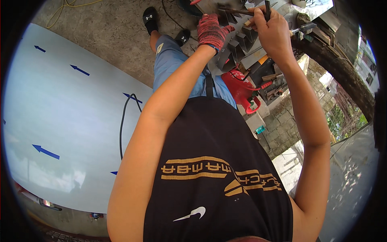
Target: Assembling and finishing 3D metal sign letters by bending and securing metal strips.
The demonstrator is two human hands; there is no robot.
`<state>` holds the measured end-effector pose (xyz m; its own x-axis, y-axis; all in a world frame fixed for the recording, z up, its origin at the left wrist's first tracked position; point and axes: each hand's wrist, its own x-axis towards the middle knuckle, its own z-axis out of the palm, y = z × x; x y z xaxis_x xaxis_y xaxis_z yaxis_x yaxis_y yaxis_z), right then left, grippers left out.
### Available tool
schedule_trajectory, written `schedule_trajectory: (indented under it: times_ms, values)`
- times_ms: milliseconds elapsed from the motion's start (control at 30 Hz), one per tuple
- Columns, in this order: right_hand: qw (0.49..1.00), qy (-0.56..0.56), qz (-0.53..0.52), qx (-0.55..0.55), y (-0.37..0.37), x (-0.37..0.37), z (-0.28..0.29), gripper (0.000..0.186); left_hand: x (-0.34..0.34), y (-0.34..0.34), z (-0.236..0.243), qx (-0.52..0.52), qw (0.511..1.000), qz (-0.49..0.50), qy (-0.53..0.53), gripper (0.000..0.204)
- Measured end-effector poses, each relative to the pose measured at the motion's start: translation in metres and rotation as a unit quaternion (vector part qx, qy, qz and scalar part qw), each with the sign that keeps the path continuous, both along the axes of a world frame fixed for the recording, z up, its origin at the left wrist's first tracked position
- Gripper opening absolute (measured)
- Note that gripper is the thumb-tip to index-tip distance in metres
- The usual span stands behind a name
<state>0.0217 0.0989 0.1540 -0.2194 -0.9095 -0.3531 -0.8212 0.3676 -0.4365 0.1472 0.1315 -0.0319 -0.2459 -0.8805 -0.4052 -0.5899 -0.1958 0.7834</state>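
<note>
Brown rod (pixel 236 11) reaches out from my bare right hand (pixel 275 34), whose fingers pinch it near one end, over the bent grey sheet-metal pieces (pixel 244 40). My red-gloved left hand (pixel 211 31) is just beside those pieces, thumb out sideways; what its other fingers hold, I can't tell. If my pinch loosened, the rod could slip, and bare skin might catch a metal edge. Nearer me sits a red machine (pixel 238 86).

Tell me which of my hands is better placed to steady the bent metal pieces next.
The left hand, I'd judge: it is gloved and beside the bent metal pieces, while the bare right hand holds a dark bar. Whether the left holds anything is unclear.
</note>
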Motion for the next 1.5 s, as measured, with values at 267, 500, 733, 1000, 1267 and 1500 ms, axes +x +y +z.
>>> schedule_trajectory:
  times_ms: [267,500,733,1000,1267,1500]
  values:
    - [0.999,-0.017,-0.04,0.008,-0.005,0.006,-0.002,0.032,0.001,-0.006,-0.009,-0.025,0.999,-0.02,0.005,0.07]
    - [0.994,-0.064,-0.086,0.015,-0.007,-0.003,-0.018,0.034,0.003,-0.013,-0.002,0.057,0.997,-0.042,0.021,0.071]
    - [0.93,0.213,0.183,-0.237,-0.016,0.011,0.03,0.03,0.01,-0.013,-0.016,0.047,0.996,-0.059,0.046,0.071]
    - [0.598,0.431,0.676,0.01,-0.047,0.026,0.071,0.033,0.012,-0.016,-0.001,0.023,0.998,-0.047,0.037,0.067]
    - [0.683,0.372,0.629,0.009,-0.046,0.003,0.022,0.014,0.012,-0.018,0.0,0.04,0.998,-0.052,0.025,0.073]
    - [0.714,0.33,0.615,-0.052,-0.046,-0.003,0.021,0.009,0.008,-0.022,-0.001,0.041,0.997,-0.061,0.016,0.074]
